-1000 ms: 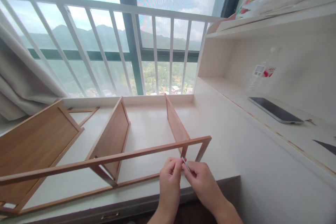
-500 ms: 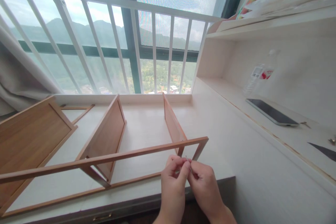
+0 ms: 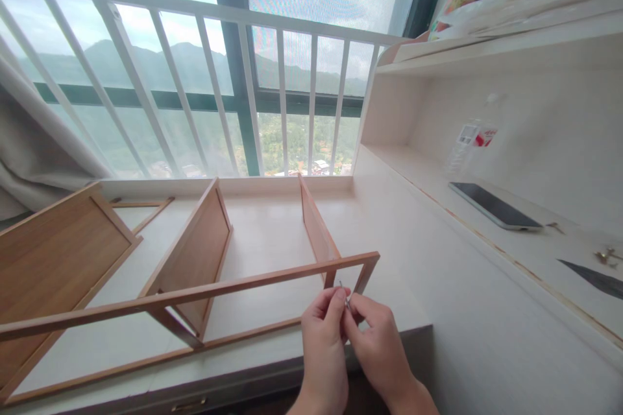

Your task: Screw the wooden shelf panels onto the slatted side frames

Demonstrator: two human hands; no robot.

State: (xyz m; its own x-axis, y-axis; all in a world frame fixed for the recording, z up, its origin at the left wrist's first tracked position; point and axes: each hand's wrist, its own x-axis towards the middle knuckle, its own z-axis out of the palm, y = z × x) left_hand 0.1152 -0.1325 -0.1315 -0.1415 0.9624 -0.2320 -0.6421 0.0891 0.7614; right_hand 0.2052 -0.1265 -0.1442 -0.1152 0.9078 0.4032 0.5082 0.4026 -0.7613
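My left hand [image 3: 324,343] and my right hand [image 3: 378,340] meet at the fingertips in front of a wooden shelf frame. Pinched between them is a small, thin metal screw [image 3: 341,284], its tip poking up above my fingers; most of it is hidden. Just beyond my hands runs the long front rail [image 3: 263,282] of the frame, which lies on its side. A narrow board [image 3: 318,220] stands across it at the right, a second board [image 3: 197,246] in the middle, and a wide panel [image 3: 63,259] at the left.
The frame rests on a white ledge [image 3: 263,220] below a railing [image 3: 311,104] and window. On the right-hand shelf are a phone [image 3: 494,205], a clear bottle [image 3: 470,142], small metal hardware [image 3: 606,256] and a dark flat piece [image 3: 591,277]. A grey curtain [image 3: 39,136] hangs at the left.
My fingers have shifted slightly around the screw, and more of its tip shows now. The view has turned a little to the right; the wooden frame stays in place.
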